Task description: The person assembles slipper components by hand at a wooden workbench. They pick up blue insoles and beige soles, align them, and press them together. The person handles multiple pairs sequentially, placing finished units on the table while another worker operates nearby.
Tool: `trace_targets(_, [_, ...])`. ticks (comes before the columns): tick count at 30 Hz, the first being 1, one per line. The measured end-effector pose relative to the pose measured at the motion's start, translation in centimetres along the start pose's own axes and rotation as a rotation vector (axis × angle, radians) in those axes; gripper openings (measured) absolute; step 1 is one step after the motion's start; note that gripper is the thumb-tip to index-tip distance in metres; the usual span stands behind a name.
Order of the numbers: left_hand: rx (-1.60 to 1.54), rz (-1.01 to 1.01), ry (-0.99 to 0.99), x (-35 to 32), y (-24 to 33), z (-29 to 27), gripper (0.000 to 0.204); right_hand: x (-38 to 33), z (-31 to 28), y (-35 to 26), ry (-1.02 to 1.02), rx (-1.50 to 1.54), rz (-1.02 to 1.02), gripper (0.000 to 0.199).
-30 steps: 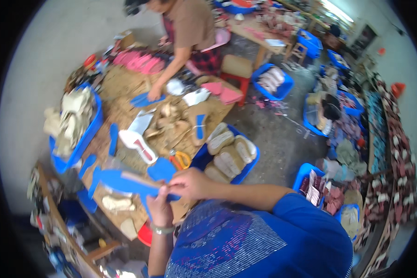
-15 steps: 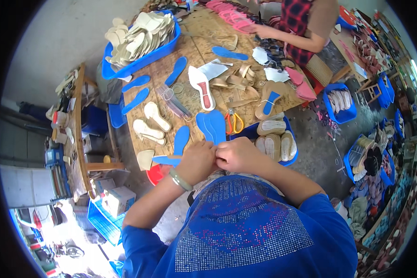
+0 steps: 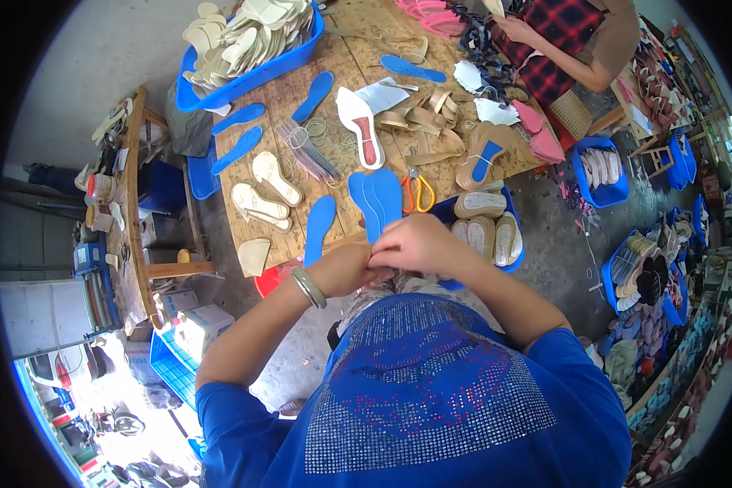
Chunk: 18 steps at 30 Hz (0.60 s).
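The fingers of the left hand (image 3: 346, 268) and the right hand (image 3: 415, 244) are curled tight together, close to the body. They seem to pinch something small, but I cannot tell what.

Just past them, at 12 o'clock, lies a pair of flat blue foam shoe soles (image 3: 378, 199), within easy reach. Orange-handled scissors (image 3: 419, 193) sit at 1 o'clock.

The wooden bench (image 3: 289, 110) is full of soles. A blue plastic tub of cream soles (image 3: 252, 69) stands at 11 o'clock. Another person (image 3: 573, 41) works at 1 o'clock.
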State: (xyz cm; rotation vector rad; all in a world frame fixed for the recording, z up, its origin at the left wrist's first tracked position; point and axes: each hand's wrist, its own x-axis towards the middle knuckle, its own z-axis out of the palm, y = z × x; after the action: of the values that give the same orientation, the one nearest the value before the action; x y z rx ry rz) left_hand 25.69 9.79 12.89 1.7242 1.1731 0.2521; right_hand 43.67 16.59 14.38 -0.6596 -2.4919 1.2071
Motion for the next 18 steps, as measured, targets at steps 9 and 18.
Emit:
trace_targets(9, [-0.400, -0.160, -0.005, -1.8, 3.2, -3.3, 0.028, 0.3, -3.1, 0.5, 0.187, 0.936, 0.293, 0.020])
trace_targets(18, [-0.665, 0.000, 0.209, -2.8, 3.1, -3.5, 0.029, 2.2, -4.0, -2.1, 0.469, 1.052, 0.233, 0.019])
